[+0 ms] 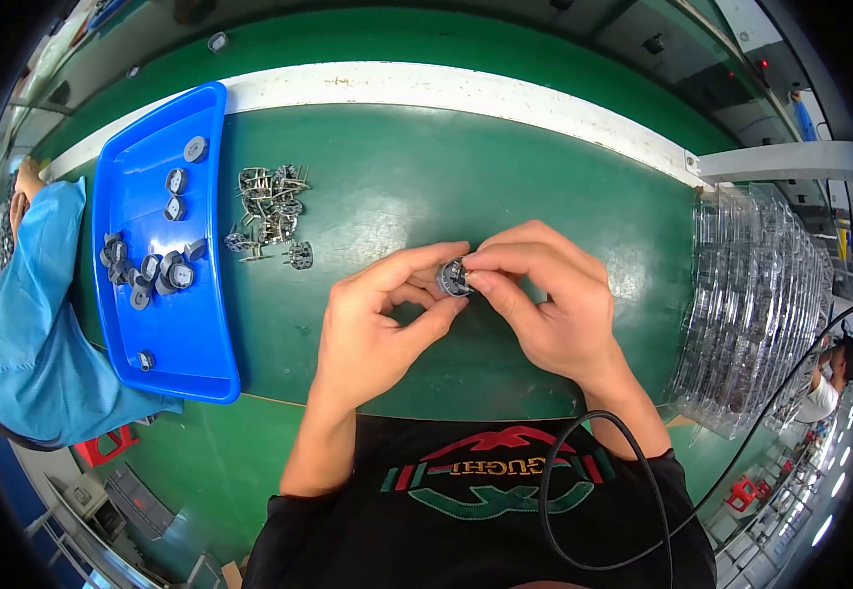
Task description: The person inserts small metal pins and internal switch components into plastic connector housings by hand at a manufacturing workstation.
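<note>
Above the bench, in front of my chest, my left hand (377,319) grips a small round grey plastic housing (453,279) between thumb and fingers. Dark and metallic detail shows inside its open face. My right hand (554,299) is closed in a pinch at the housing's right side, thumb and forefinger touching it. Whatever small piece those right fingertips may hold is mostly covered. Left of my hands lies a cluster of small grey inserts with metal pins (271,208), with one insert (299,255) a little nearer to me.
A blue tray (218,324) at the left holds several round grey housings (139,296). Stacked clear plastic trays (750,304) stand at the right. A white rail (367,82) runs along the back of the green bench (377,147). A blue-sleeved person (33,334) sits at far left. A black cable (657,501) hangs before me.
</note>
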`<state>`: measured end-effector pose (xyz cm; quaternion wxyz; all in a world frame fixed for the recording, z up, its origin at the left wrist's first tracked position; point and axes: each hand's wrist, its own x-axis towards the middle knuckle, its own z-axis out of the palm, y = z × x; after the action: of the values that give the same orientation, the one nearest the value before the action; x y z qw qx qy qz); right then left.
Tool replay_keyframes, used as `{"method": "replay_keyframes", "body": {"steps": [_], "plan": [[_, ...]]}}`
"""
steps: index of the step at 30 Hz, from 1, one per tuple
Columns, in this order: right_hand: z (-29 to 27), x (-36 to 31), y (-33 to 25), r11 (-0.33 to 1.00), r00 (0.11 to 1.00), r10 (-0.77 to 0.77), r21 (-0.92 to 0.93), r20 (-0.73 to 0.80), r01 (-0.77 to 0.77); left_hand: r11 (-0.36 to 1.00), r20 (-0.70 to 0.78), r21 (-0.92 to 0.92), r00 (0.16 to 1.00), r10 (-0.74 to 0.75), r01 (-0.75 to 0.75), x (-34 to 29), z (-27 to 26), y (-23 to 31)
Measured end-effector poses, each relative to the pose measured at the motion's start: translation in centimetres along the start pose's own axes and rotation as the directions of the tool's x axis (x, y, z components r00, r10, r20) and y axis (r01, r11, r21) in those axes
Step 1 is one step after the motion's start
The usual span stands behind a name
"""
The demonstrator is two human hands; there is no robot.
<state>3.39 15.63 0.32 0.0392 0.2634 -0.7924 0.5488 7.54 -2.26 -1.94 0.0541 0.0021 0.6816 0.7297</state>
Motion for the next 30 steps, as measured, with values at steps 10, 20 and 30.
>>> {"method": "replay_keyframes", "body": {"steps": [10, 20, 30], "plan": [[-0.3, -0.3, 0.7, 0.999, 0.999, -0.02, 0.044, 0.035, 0.018, 0.989, 0.092, -0.059, 0.987, -0.133, 0.139, -0.2, -0.1, 0.8], [0.8, -0.6, 1.4, 0.986, 0.989, -0.149, -0.07, -0.005, 0.148, 0.988, -0.02, -0.053, 0.989, -0.148, 0.147, 0.4, -0.7, 0.8], [0.4, -1.2, 1.8, 0.917, 0.992, -0.125, -0.385, -0.026, 0.105, 0.625, 0.014, 0.772, 0.985, 0.171, -0.12, 14.0, 0.6, 2.2]]}}
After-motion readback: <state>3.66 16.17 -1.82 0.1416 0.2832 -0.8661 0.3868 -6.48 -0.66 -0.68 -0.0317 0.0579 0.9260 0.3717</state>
